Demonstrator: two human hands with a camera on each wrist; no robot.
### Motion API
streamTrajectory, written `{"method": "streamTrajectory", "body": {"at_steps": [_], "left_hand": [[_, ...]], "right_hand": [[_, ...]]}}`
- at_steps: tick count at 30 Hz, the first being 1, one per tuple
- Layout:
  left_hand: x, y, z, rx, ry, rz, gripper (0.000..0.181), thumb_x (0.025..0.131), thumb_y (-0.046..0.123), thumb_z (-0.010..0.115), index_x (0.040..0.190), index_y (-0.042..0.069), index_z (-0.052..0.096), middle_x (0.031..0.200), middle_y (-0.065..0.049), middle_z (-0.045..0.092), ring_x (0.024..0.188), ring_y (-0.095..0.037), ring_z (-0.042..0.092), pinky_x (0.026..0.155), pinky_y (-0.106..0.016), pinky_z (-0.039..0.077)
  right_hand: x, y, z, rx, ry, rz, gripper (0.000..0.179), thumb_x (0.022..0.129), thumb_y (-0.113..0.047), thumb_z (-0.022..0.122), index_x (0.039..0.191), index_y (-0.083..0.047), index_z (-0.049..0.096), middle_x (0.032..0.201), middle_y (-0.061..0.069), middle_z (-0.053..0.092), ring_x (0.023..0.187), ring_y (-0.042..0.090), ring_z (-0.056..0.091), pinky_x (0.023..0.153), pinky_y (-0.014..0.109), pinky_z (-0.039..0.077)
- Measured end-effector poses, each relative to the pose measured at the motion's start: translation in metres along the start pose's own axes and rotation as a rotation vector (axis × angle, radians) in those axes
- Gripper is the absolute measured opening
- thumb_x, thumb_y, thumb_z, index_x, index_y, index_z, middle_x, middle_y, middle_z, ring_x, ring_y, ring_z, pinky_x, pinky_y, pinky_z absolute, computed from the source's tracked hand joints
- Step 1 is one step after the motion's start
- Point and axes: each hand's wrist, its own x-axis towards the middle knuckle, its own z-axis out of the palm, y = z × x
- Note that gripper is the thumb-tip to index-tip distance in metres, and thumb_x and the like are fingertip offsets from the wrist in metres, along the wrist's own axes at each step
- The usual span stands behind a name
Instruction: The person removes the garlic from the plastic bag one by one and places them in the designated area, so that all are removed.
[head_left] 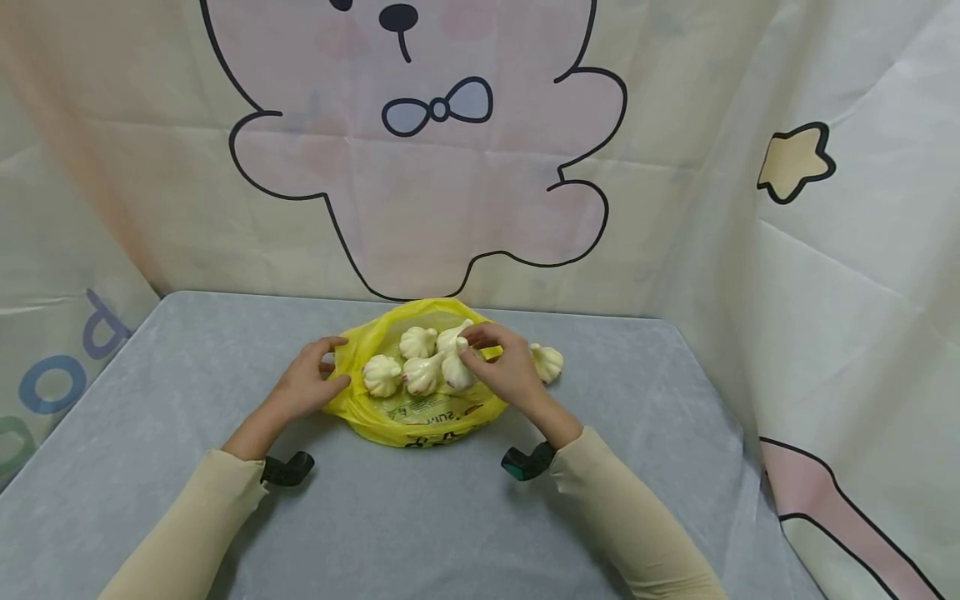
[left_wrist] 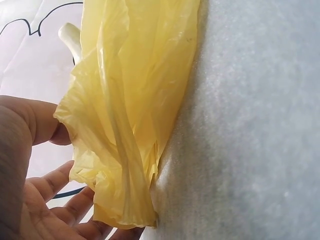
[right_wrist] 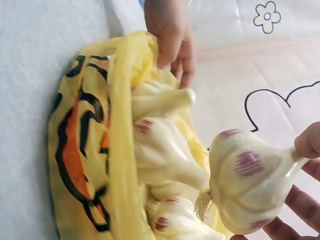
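Observation:
A yellow plastic bag (head_left: 367, 419) sits on the table with its mouth spread wide. Inside lie several white garlic bulbs (head_left: 382, 376) with purple marks. My right hand (head_left: 513, 371) pinches one garlic bulb (right_wrist: 247, 175) by its stem, over the right part of the bag's mouth; its roots point towards the other bulbs. At the bag's left rim, my left hand (head_left: 306, 379) touches the plastic, thumb and fingers spread apart. In the left wrist view, some of its fingertips (left_wrist: 80, 202) are partly hidden behind the yellow film.
Another garlic bulb (head_left: 547, 363) lies on the table just right of the bag, beyond my right hand. The grey table cover (head_left: 405, 525) ends at a back edge, where a curtain (head_left: 675, 208) with cartoon drawings hangs. Curtains also hang at both sides.

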Motion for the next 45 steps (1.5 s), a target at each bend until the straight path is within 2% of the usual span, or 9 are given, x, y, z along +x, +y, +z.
{"method": "streamTrajectory", "body": {"at_steps": [9, 14, 21, 27, 32, 35, 39, 45], "left_hand": [[-0.001, 0.001, 0.0, 0.001, -0.006, -0.015, 0.063, 0.089, 0.019, 0.058, 0.145, 0.004, 0.035, 0.144, -0.026, 0.034, 0.12, -0.046, 0.051, 0.091, -0.052, 0.051], [-0.001, 0.001, 0.0, 0.003, -0.006, -0.022, 0.063, 0.09, 0.019, 0.058, 0.146, 0.005, 0.034, 0.145, -0.026, 0.034, 0.121, -0.046, 0.05, 0.091, -0.052, 0.051], [-0.001, 0.0, 0.0, 0.005, -0.008, -0.02, 0.062, 0.09, 0.019, 0.058, 0.145, 0.005, 0.034, 0.145, -0.026, 0.034, 0.12, -0.046, 0.051, 0.091, -0.052, 0.051], [-0.001, -0.001, -0.001, 0.003, -0.006, -0.023, 0.062, 0.09, 0.019, 0.058, 0.146, 0.005, 0.034, 0.145, -0.026, 0.034, 0.121, -0.046, 0.051, 0.091, -0.052, 0.051], [-0.001, -0.001, -0.001, 0.001, -0.009, -0.031, 0.063, 0.09, 0.019, 0.059, 0.146, 0.006, 0.034, 0.143, -0.025, 0.035, 0.121, -0.045, 0.051, 0.091, -0.051, 0.051], [-0.001, -0.001, 0.0, 0.0, -0.01, -0.037, 0.063, 0.09, 0.019, 0.059, 0.146, 0.007, 0.034, 0.143, -0.024, 0.036, 0.121, -0.045, 0.051, 0.091, -0.051, 0.051], [-0.001, -0.001, 0.0, 0.001, -0.011, -0.041, 0.063, 0.089, 0.02, 0.059, 0.146, 0.007, 0.034, 0.143, -0.024, 0.036, 0.121, -0.045, 0.05, 0.091, -0.052, 0.051], [0.0, -0.001, 0.0, 0.005, -0.014, -0.054, 0.063, 0.089, 0.02, 0.058, 0.146, 0.007, 0.034, 0.144, -0.024, 0.035, 0.122, -0.044, 0.05, 0.092, -0.052, 0.05]], "right_hand": [[0.002, -0.002, -0.025, -0.013, 0.028, -0.005, 0.022, 0.088, -0.021, 0.068, 0.108, -0.011, 0.07, 0.103, 0.008, 0.07, 0.091, 0.023, 0.064, 0.062, 0.032, 0.056], [0.003, 0.002, -0.04, -0.035, 0.062, 0.018, 0.02, 0.088, -0.022, 0.068, 0.106, -0.015, 0.07, 0.104, 0.006, 0.07, 0.092, 0.022, 0.065, 0.065, 0.032, 0.056], [0.004, 0.01, -0.062, -0.06, 0.116, 0.039, 0.022, 0.087, -0.02, 0.069, 0.107, -0.011, 0.07, 0.104, 0.01, 0.07, 0.092, 0.025, 0.065, 0.064, 0.028, 0.055], [0.001, 0.021, -0.084, -0.097, 0.167, 0.068, 0.021, 0.088, -0.02, 0.068, 0.106, -0.01, 0.07, 0.102, 0.011, 0.071, 0.09, 0.025, 0.065, 0.063, 0.022, 0.053], [-0.007, 0.032, -0.102, -0.155, 0.205, 0.091, 0.022, 0.089, -0.013, 0.066, 0.109, -0.004, 0.069, 0.103, 0.017, 0.07, 0.091, 0.028, 0.064, 0.062, 0.017, 0.05], [-0.013, 0.041, -0.111, -0.181, 0.21, 0.093, 0.022, 0.09, -0.012, 0.064, 0.11, -0.003, 0.068, 0.103, 0.02, 0.07, 0.091, 0.03, 0.064, 0.062, 0.016, 0.05], [-0.019, 0.052, -0.12, -0.221, 0.218, 0.083, 0.021, 0.091, -0.016, 0.065, 0.108, -0.005, 0.069, 0.101, 0.017, 0.071, 0.088, 0.027, 0.064, 0.061, 0.017, 0.05], [-0.026, 0.071, -0.127, -0.265, 0.215, 0.084, 0.019, 0.09, -0.017, 0.065, 0.105, -0.005, 0.069, 0.099, 0.015, 0.071, 0.086, 0.027, 0.066, 0.07, 0.019, 0.05]]}}
